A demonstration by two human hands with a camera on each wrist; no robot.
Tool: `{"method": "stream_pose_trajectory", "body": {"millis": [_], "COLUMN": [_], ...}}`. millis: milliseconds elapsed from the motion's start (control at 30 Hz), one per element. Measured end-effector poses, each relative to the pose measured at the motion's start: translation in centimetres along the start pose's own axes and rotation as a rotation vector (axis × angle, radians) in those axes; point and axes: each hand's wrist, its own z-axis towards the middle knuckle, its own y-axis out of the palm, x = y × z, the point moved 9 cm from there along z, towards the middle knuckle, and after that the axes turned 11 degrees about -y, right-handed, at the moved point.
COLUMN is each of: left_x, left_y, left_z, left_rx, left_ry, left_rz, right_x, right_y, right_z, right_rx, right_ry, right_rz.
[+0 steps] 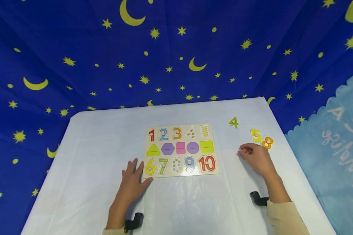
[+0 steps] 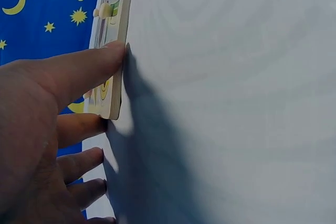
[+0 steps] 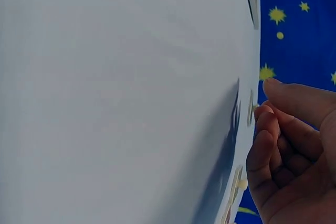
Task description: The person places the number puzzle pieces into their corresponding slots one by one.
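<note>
A wooden number puzzle board (image 1: 180,150) lies flat on the white table. Number pieces 1, 2, 3, 6, 7, 9 and 10 sit in it; the 4, 5 and 8 slots show bare pictures. At the board's near left corner is my left hand (image 1: 130,186), its fingers spread and fairly straight. In the left wrist view its thumb (image 2: 86,72) touches the board's edge. Over the table right of the board, my right hand (image 1: 257,158) has loosely bent fingers with nothing visible between them. Closest to it lie an orange 8 (image 1: 267,143) and a yellow 5 (image 1: 256,135).
A green number 4 (image 1: 233,122) lies farther back, right of the board. The white table (image 1: 91,156) ends at a blue curtain (image 1: 164,42) with yellow moons and stars. Light blue cloth (image 1: 335,137) hangs at the right.
</note>
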Motion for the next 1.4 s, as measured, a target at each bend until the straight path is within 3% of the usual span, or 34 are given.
{"method": "stream_pose_trajectory", "body": {"millis": [1000, 1200, 1400], "left_x": [0.4, 0.3, -0.2], "left_y": [0.1, 0.2, 0.2], "left_z": [0.2, 0.2, 0.1], "left_rx": [-0.010, -0.011, -0.008], "left_ry": [-0.002, 0.006, 0.003], "left_rz": [-0.009, -0.019, -0.026], "right_x": [7.6, 8.8, 9.5], "right_y": [-6.4, -6.8, -6.4], "right_z": [-1.5, -1.1, -0.6], "right_rx": [0.139, 0.150, 0.133], "right_ry": [0.273, 0.342, 0.355], "right_rz": [-0.027, -0.001, -0.017]}}
